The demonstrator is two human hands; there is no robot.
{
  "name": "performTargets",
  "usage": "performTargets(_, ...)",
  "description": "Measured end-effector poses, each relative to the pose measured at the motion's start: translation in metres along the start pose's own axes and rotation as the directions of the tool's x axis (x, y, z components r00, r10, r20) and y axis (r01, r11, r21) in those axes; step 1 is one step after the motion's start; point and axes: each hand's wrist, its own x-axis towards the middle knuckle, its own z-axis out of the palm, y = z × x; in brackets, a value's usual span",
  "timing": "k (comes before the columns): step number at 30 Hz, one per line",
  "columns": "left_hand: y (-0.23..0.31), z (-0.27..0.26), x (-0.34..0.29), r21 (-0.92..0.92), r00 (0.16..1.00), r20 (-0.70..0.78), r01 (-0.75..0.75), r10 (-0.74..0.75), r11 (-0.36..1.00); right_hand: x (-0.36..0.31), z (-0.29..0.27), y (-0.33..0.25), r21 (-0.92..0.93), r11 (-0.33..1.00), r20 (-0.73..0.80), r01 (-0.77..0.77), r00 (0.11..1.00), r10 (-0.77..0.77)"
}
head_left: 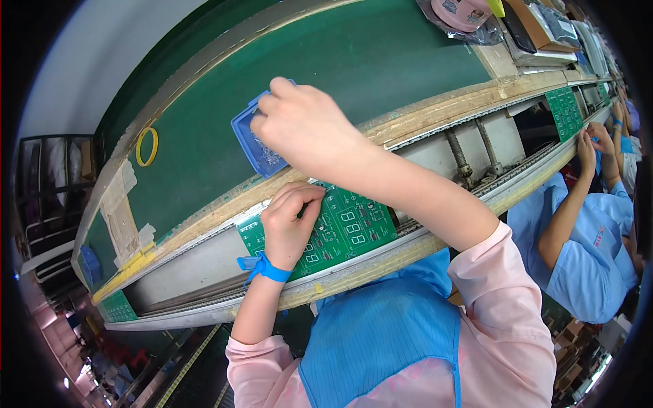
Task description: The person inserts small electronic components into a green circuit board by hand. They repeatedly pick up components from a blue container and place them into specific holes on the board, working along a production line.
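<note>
A green circuit board with white digit outlines and small parts lies across the rails in front of me. Over its upper left part is my left hand, thumb and fingers pinched together near the board's far edge; anything between the fingertips is too small to see. A blue strap circles that wrist. My right hand reaches across above a blue tray, its fingers curled closed, with their tips hidden. Small, pale metallic pieces lie in the tray.
Rails run along a wooden ledge. More boards sit on them at far right and far left. A yellow tape ring lies on the green bench. A co-worker's hands are at the right.
</note>
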Motion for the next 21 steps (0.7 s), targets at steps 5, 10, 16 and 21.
performTargets(5,0.004,-0.002,0.001,-0.003,0.997,0.024,0.075,-0.075,0.997,-0.006,0.014,-0.004,-0.048,0.999,0.158,0.023,0.987,-0.015)
performTargets(10,0.004,-0.003,0.002,0.012,0.994,0.035,0.102,-0.103,0.995,-0.006,0.017,-0.008,0.011,1.000,0.222,-0.024,0.975,0.021)
performTargets(16,0.006,-0.002,0.003,0.015,0.994,0.028,0.105,-0.105,0.994,-0.005,0.015,-0.008,0.063,0.996,0.196,-0.069,0.979,0.056)
performTargets(21,0.006,0.000,0.002,0.019,0.994,0.015,0.104,-0.104,0.994,-0.008,0.005,-0.005,0.239,0.951,0.119,-0.196,0.978,0.172)
